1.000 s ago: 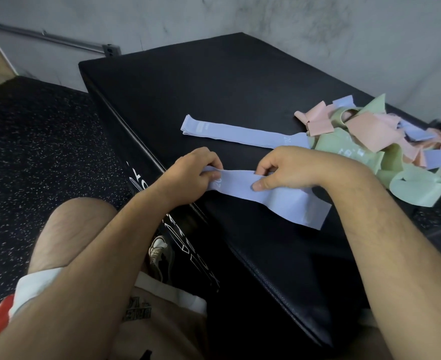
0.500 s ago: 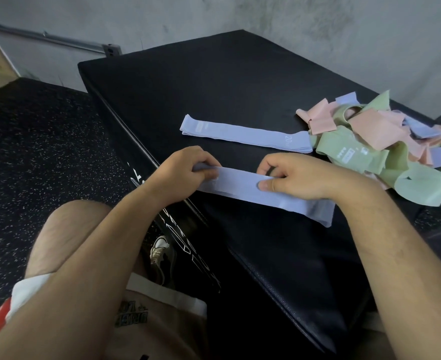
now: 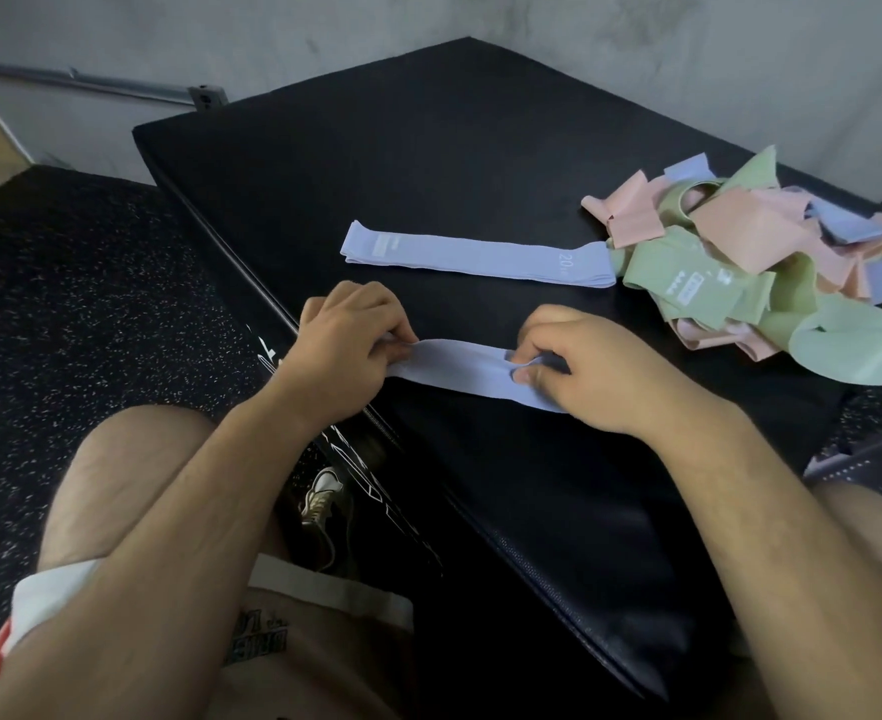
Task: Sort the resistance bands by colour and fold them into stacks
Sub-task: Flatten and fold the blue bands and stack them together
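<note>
Lavender bands (image 3: 472, 257), black (speckled) floor (image 3: 64, 283)

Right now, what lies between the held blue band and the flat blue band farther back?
Only bare black pad, in the head view; the held blue band and flat blue band lie apart.

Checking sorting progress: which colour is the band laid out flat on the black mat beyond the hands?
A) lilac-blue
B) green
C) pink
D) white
A: the flat band stretched out on the mat is lilac-blue, and pink and green show only in the jumbled pile at the right.
</note>
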